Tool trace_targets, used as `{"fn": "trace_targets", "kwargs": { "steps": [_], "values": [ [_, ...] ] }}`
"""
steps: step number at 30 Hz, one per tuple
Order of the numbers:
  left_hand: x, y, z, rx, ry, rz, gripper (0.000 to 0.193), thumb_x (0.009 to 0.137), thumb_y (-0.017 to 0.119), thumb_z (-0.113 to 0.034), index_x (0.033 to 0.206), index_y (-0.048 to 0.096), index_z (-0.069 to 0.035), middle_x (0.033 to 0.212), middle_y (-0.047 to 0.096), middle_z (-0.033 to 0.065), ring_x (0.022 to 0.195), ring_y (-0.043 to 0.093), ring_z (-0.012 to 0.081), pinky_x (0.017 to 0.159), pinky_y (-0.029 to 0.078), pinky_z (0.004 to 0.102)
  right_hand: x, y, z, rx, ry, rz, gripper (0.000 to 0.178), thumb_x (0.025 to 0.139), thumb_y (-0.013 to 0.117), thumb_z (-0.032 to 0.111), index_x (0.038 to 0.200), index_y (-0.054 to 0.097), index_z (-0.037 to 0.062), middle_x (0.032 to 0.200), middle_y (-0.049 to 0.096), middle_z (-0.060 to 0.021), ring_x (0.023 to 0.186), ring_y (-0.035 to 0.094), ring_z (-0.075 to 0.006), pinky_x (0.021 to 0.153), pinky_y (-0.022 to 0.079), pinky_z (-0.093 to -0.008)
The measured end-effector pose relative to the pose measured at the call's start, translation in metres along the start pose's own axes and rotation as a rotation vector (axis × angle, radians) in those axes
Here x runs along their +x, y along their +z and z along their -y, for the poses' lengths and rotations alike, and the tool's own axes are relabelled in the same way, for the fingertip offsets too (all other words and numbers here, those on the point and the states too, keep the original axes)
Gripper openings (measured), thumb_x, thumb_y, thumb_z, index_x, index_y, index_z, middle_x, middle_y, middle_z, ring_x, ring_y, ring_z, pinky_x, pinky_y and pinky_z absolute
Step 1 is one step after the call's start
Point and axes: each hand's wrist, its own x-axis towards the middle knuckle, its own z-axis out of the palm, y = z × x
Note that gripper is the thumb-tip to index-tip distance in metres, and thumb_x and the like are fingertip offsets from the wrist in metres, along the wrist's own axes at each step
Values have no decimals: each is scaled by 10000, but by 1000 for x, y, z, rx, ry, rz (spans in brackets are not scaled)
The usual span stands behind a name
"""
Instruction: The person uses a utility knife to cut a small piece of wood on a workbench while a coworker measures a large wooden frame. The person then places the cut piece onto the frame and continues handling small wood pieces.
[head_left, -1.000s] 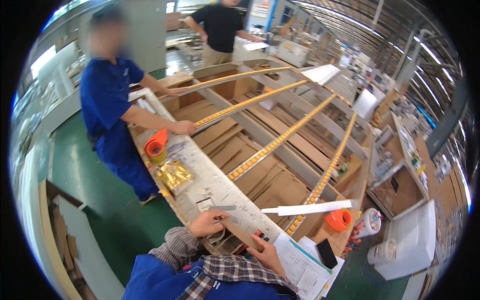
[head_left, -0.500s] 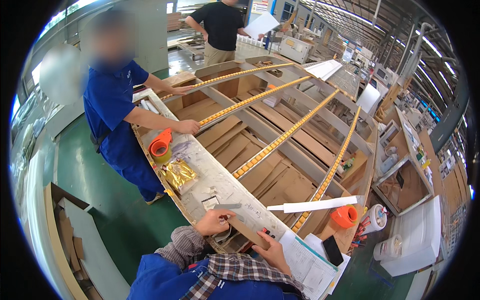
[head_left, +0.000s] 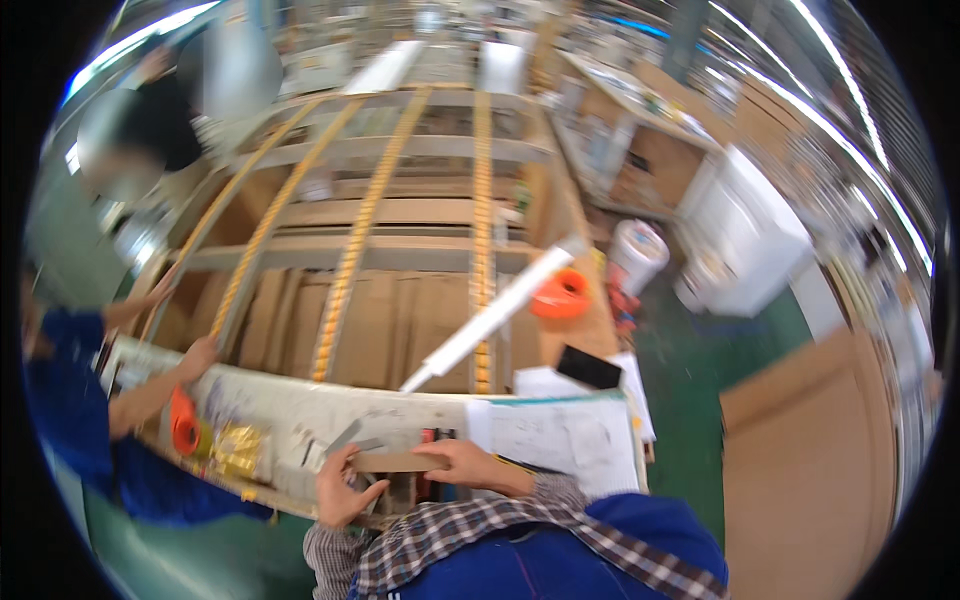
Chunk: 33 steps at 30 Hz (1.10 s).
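A flat brown strip (head_left: 402, 462) lies crosswise in front of me, above the near edge of a white ledge (head_left: 290, 395). My right hand (head_left: 470, 466) grips its right end. My left hand (head_left: 343, 492) is at the other end, thumb spread away from the fingers and fingertips touching the strip. Just beyond that hand, small grey flat pieces (head_left: 345, 437) rest on the ledge. Dark and red items (head_left: 437, 436) sit behind the strip, partly covered and blurred.
Rows of yellow rollers (head_left: 365, 220) cross the wooden frame ahead. A white bar (head_left: 490, 315) slants over them. Papers (head_left: 570, 440), a black phone (head_left: 588, 367) and an orange tape dispenser (head_left: 560, 294) are at right. A co-worker's hand (head_left: 197, 358) touches a roller row at left.
My view has swung to the right, so the frame now runs straight ahead and the co-worker is at the left rim. The strip has turned level, and my left thumb has spread.
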Motion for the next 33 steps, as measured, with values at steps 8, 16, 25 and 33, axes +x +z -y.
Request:
{"fn": "trace_targets", "kwargs": {
  "steps": [8, 16, 25, 33],
  "values": [
    [6, -1, -9, 97, 46, 86, 531, 585, 738, -126, 1060, 536, -6, 994, 508, 151, 885, 523, 296, 747, 444, 382, 2, -3, -5, 107, 11, -7, 504, 712, 652, 186, 1195, 536, 106, 1062, 597, -182, 941, 578, -330, 813, 458, -363],
    [9, -4, -11, 52, 21, 87, 457, 579, 617, -45, 1026, 542, 17, 991, 507, 157, 901, 524, 300, 769, 447, 373, 2, -2, -1, 122, 65, 30, 496, 742, 636, 176, 1224, 525, 138, 1060, 599, -169, 929, 581, -315, 810, 454, -358],
    [9, -3, -14, -13, 56, 53, 443, 571, 570, -13, 1012, 551, 24, 944, 514, 147, 836, 529, 284, 749, 450, 337, 1, -6, 5, 134, 75, 36, 508, 737, 650, 162, 1227, 520, 139, 1066, 595, -165, 920, 590, -300, 797, 467, -343],
    [8, -3, -11, -37, 35, 20, 393, 607, 569, 15, 1000, 569, 28, 921, 549, 141, 809, 554, 259, 732, 457, 315, -2, -5, 9, 98, 80, 25, 505, 733, 644, 159, 1222, 522, 141, 1058, 607, -149, 918, 596, -301, 787, 473, -351]
  ]
}}
